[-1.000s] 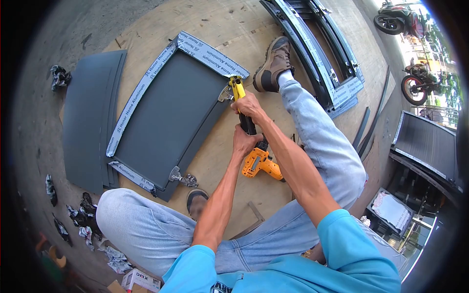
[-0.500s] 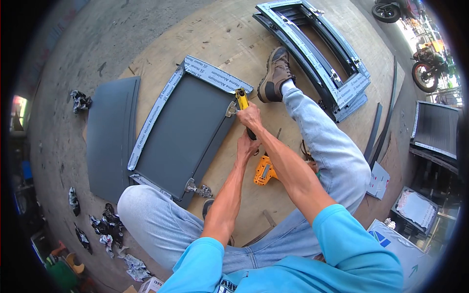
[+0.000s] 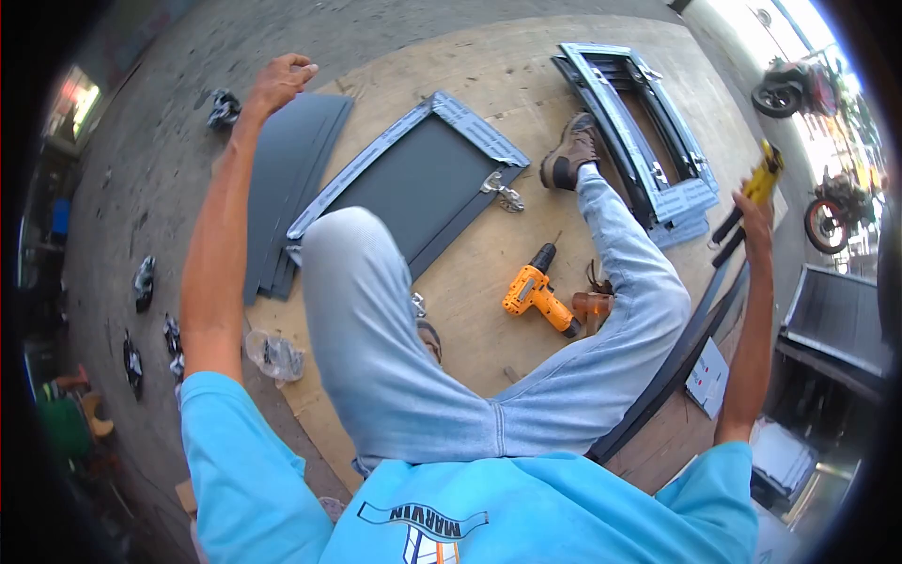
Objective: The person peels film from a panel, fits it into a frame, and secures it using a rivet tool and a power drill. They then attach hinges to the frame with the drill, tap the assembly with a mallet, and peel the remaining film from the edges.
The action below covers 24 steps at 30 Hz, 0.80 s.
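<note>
My left hand [image 3: 280,85] is raised at the upper left, above the stacked dark grey panels [image 3: 291,169]. Its fingers are loosely bent, and nothing shows in them. Out at the right, my right hand [image 3: 757,211] grips a hand riveter [image 3: 770,169] with a yellow body and black handles spread apart. Between my arms lies a grey cabinet door [image 3: 427,179] with a film-covered aluminum frame, partly hidden by my bent knee. A metal hinge [image 3: 503,191] sits on its right edge; another hinge [image 3: 418,305] shows beside my knee.
An orange cordless drill [image 3: 537,293] lies on the plywood sheet [image 3: 470,254] between my legs. Several film-wrapped frames [image 3: 628,141] are stacked beyond my foot. Dark strips [image 3: 672,376] lie to the right, crumpled plastic [image 3: 274,357] to the left. Motorcycles [image 3: 799,94] stand at upper right.
My hands have parted: the left has swung up and left, the right has carried the riveter off the door to the right. The drill is now fully visible, and my left knee covers more of the door.
</note>
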Motion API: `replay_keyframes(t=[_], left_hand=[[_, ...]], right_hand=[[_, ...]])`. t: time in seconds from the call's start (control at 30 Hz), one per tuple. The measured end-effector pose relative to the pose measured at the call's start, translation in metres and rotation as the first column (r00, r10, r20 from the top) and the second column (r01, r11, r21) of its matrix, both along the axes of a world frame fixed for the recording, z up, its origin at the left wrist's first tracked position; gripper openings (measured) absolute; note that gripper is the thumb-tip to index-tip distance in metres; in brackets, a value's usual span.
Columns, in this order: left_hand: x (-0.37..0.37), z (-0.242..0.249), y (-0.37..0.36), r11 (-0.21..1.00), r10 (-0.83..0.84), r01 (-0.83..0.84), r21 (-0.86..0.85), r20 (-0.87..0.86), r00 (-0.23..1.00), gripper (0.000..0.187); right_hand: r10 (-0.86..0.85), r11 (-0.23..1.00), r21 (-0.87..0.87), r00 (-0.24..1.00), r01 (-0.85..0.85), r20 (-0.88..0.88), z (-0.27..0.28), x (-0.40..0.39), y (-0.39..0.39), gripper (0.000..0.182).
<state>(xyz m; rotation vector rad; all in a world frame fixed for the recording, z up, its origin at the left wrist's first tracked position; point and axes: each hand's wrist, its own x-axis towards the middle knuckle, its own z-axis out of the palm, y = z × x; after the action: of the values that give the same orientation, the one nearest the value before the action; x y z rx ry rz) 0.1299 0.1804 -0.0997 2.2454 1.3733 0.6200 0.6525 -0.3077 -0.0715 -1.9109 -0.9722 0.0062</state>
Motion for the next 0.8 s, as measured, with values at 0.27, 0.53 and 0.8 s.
replay_keyframes(t=[0.27,0.53,0.8], left_hand=[[-0.251,-0.237,-0.218,0.722,0.589,-0.49,-0.488,0.062,0.806,0.016],[-0.31,-0.352,-0.303,0.752,0.578,-0.652,-0.09,-0.385,0.72,0.025],[-0.271,-0.354,-0.31,0.561,0.685,-0.818,-0.13,-0.482,0.546,0.02]], right_hand=[[0.075,0.777,-0.598,0.972,-0.196,-0.221,-0.199,-0.04,-0.262,0.047],[0.24,0.634,-0.739,0.966,-0.23,-0.095,-0.261,-0.266,-0.118,0.06],[0.3,0.704,-0.696,0.948,-0.142,0.11,-0.294,-0.267,-0.043,0.075]])
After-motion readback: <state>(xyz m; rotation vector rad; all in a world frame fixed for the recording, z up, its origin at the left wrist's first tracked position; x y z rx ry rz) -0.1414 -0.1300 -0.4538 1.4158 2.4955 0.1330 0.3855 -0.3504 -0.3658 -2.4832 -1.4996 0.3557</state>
